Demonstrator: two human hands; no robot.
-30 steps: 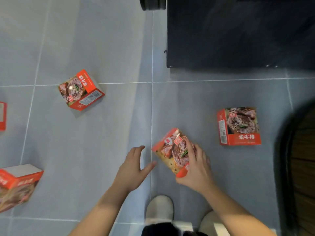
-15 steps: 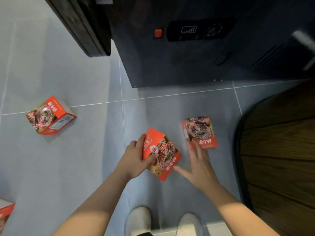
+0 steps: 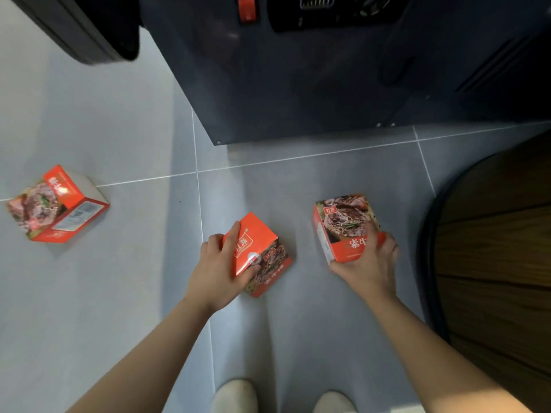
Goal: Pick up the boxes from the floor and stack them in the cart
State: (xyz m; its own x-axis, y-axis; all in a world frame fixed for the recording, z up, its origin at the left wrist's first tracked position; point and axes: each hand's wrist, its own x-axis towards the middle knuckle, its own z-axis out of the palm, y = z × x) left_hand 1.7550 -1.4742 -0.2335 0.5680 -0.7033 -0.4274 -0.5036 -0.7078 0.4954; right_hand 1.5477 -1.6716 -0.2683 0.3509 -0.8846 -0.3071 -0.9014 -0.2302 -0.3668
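- Shoes (image 3: 235, 396) at 6 o'clock, on grey floor (image 3: 119, 293).
- Left hand (image 3: 219, 268) curled round mid box (image 3: 259, 254), fingers over its top, thumb on the near face; tilted, likely off the floor.
- Right hand (image 3: 368, 262) grips right box (image 3: 346, 228) at 2 o'clock, near end.
- Third box (image 3: 56, 204) at 9 o'clock, untouched.
- Dark unit (image 3: 313, 84) at 12; can't tell if it's the cart. Nothing visibly stacked; two boxes in hand, at least one left.

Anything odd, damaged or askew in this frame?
No damage shows. One box lies skewed on the tile floor at far left, untouched. The left hand and right hand each grip a box.
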